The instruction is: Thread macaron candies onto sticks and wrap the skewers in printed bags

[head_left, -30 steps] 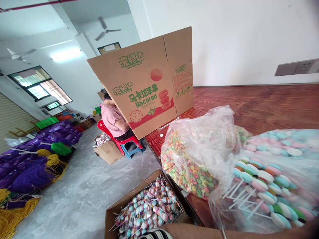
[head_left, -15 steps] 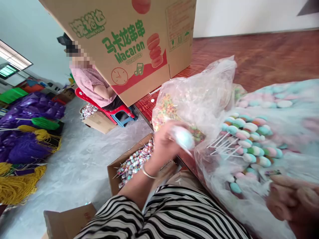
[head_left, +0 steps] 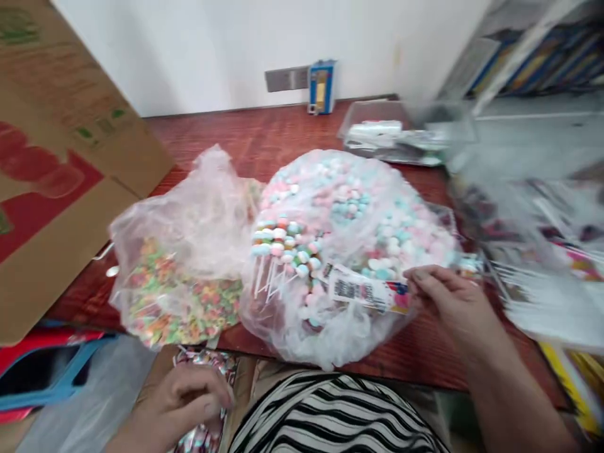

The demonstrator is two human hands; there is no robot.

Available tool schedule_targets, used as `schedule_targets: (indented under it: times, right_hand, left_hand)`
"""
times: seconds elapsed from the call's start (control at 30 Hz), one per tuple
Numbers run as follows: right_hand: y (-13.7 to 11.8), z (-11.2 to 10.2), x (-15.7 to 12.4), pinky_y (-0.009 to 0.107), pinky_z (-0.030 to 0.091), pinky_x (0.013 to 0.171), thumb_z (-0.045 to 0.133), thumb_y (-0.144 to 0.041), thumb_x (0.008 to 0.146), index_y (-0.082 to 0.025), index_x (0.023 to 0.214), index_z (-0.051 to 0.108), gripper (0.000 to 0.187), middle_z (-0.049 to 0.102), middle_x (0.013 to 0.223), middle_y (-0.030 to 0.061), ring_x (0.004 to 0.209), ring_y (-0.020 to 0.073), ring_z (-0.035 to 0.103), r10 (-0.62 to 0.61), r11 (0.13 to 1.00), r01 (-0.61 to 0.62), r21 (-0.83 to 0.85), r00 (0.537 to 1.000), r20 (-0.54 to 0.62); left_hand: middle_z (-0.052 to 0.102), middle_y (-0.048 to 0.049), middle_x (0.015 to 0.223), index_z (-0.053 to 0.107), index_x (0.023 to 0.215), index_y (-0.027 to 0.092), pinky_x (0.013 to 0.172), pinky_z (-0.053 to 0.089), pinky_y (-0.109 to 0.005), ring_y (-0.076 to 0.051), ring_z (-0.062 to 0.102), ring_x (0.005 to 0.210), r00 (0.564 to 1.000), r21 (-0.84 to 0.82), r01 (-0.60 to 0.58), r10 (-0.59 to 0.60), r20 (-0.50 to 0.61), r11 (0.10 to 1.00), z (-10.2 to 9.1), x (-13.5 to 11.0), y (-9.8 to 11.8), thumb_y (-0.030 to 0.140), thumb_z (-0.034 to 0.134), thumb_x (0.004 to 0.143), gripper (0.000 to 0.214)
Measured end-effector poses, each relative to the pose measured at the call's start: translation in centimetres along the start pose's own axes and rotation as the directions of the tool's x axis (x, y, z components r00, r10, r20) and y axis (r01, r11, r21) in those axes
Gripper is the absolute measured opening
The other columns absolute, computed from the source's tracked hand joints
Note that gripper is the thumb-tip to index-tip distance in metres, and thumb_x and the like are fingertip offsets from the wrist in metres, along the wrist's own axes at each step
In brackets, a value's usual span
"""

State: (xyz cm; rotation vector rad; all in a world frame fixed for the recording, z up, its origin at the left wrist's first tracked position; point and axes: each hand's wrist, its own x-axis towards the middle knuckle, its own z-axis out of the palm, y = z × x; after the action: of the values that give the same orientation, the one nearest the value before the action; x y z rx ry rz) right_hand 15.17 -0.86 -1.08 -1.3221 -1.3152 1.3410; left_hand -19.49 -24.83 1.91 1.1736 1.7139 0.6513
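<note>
Spreading across a reddish wooden table [head_left: 264,141] against a white wall [head_left: 212,50], two clear plastic bags are seen: a large bag of pastel lollipops [head_left: 349,251] at the middle and a bag of coloured ring candies [head_left: 174,277] touching its left side. A printed label card [head_left: 365,290] is pinched at its end by the right hand [head_left: 448,302], over the lollipop bag's near side. Wrapped lollipops [head_left: 202,368] below the table edge are touched by the left hand [head_left: 189,399], fingers loosely curled. A printed cardboard box [head_left: 56,189] stands at the left.
</note>
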Motion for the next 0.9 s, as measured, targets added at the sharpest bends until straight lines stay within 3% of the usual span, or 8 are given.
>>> schedule_targets:
  times: [0.03, 0.13, 0.27, 0.43, 0.63, 0.73, 0.83, 0.9]
  right_hand:
    - [0.6, -0.2, -0.6, 0.031, 0.046, 0.054, 0.069, -0.044, 0.078, -0.02, 0.079, 0.071, 0.024, 0.064, 0.066, 0.0039, 0.057, 0.0172, 0.057, -0.026, 0.996, 0.026, -0.086, 1.0, 0.003]
    - [2.1, -0.1, -2.3, 0.035, 0.053, 0.072, 0.058, -0.039, 0.088, -0.022, 0.096, 0.071, 0.023, 0.073, 0.09, 0.0059, 0.081, 0.0228, 0.066, -0.133, 0.922, 0.142, -0.359, 0.99, 0.05]
    - [3.2, 0.5, -3.3, 0.044, 0.047, 0.093, 0.051, -0.03, 0.091, -0.021, 0.111, 0.067, 0.027, 0.071, 0.111, 0.0098, 0.106, 0.0282, 0.062, -0.376, 0.668, 0.288, -0.687, 0.927, 0.023]
    - [4.3, 1.2, -2.3, 0.046, 0.046, 0.092, 0.056, -0.024, 0.088, -0.015, 0.124, 0.058, 0.038, 0.065, 0.119, 0.0154, 0.112, 0.0319, 0.057, -0.394, 0.483, 0.26, -0.836, 0.917, 0.058]
    - [4.7, 1.5, -1.8, 0.04, 0.045, 0.08, 0.049, -0.021, 0.094, -0.019, 0.096, 0.065, 0.016, 0.072, 0.092, 0.0084, 0.088, 0.0261, 0.064, -0.377, 0.496, 0.24, -0.835, 0.925, 0.043]
    - [4.1, 1.5, -1.9, 0.047, 0.041, 0.092, 0.048, -0.02, 0.096, -0.02, 0.11, 0.067, 0.024, 0.072, 0.112, 0.0107, 0.103, 0.0284, 0.063, -0.448, 0.426, 0.318, -0.847, 0.888, 0.107]
    - [2.8, 1.7, -2.0, 0.054, 0.037, 0.101, 0.046, -0.021, 0.096, -0.02, 0.126, 0.063, 0.034, 0.057, 0.139, 0.0141, 0.122, 0.0328, 0.054, -0.515, 0.409, 0.381, -0.829, 0.847, 0.134]
    - [1.5, 1.9, -2.1, 0.051, 0.041, 0.101, 0.045, -0.022, 0.096, -0.022, 0.125, 0.064, 0.034, 0.059, 0.138, 0.013, 0.123, 0.0307, 0.055, -0.539, 0.516, 0.447, -0.731, 0.832, 0.128]
  left_hand:
    - [0.072, -0.0038, 0.071, 0.078, 0.075, 0.031, 0.059, 0.052, -0.032, -0.021, 0.064, 0.062, 0.981, -0.066, -0.1, 0.109, 0.161, 0.993, -0.1, 1.4, 1.7, 0.05, 0.061, 0.079, 0.025]
    - [0.074, -0.0054, 0.08, 0.077, 0.085, 0.03, 0.071, 0.052, -0.034, -0.023, 0.067, 0.075, 0.941, -0.04, -0.302, 0.304, 0.149, 0.952, 2.1, 6.8, 7.1, 0.041, 0.06, 0.084, 0.021]
    - [0.073, -0.0051, 0.092, 0.074, 0.094, 0.023, 0.083, 0.047, -0.03, -0.019, 0.064, 0.088, 0.874, 0.15, -0.486, 0.483, 0.058, 0.861, 9.2, 13.2, 11.5, 0.029, 0.055, 0.09, 0.02]
    - [0.072, -0.0034, 0.085, 0.074, 0.09, 0.021, 0.074, 0.045, -0.027, -0.018, 0.063, 0.079, 0.714, 0.184, -0.59, 0.401, 0.574, 0.786, 14.8, 14.7, 10.6, 0.029, 0.062, 0.085, 0.015]
    - [0.072, -0.0023, 0.089, 0.074, 0.092, 0.022, 0.078, 0.044, -0.029, -0.019, 0.063, 0.085, 0.784, 0.136, -0.475, 0.348, 0.513, 0.869, 15.3, 13.8, 9.0, 0.026, 0.063, 0.084, 0.015]
    - [0.073, -0.0035, 0.089, 0.075, 0.093, 0.02, 0.082, 0.045, -0.031, -0.019, 0.063, 0.085, 0.841, 0.037, -0.388, 0.338, 0.423, 0.921, 15.5, 13.8, 9.2, 0.024, 0.062, 0.082, 0.017]
    - [0.074, -0.0063, 0.097, 0.074, 0.105, 0.019, 0.085, 0.046, -0.033, -0.021, 0.064, 0.092, 0.849, -0.239, -0.226, 0.312, 0.427, 0.944, 16.3, 14.1, 9.7, 0.028, 0.064, 0.082, 0.026]
    - [0.071, -0.0082, 0.11, 0.069, 0.117, 0.021, 0.083, 0.048, -0.032, -0.023, 0.064, 0.099, 0.81, -0.526, -0.029, 0.329, 0.486, 0.85, 17.1, 14.5, 10.3, 0.034, 0.068, 0.08, 0.039]
